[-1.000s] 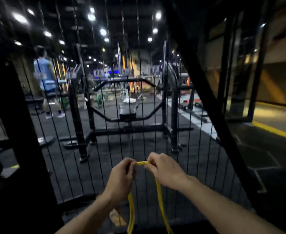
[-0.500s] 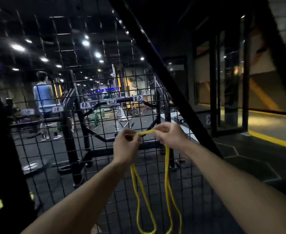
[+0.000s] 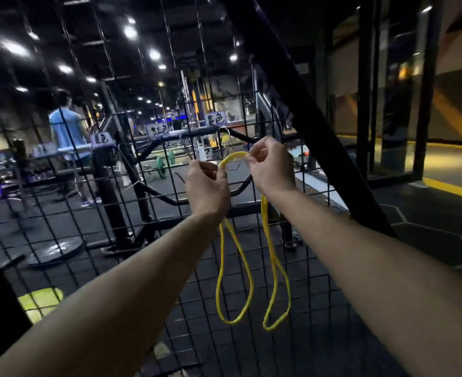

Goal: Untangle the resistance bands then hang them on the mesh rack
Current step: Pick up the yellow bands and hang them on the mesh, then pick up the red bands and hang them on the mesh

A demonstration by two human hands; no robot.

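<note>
Yellow band (image 3: 247,270) raised to the mesh rack (image 3: 170,240), ready for hanging.
Pinched at the top by left hand (image 3: 207,186) and right hand (image 3: 270,170), kept apart so two loops dangle free, seemingly untangled.

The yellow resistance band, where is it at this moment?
In the head view, the yellow resistance band is at centre, pinched between the left hand and right hand, its loops hanging before the mesh rack.

A person in a light blue shirt (image 3: 66,131) stands far left beyond a black steel gym frame (image 3: 107,186) — small white label cards (image 3: 215,118) sit along its top bar, and a green weight plate (image 3: 161,166) lies on the dark floor
</note>
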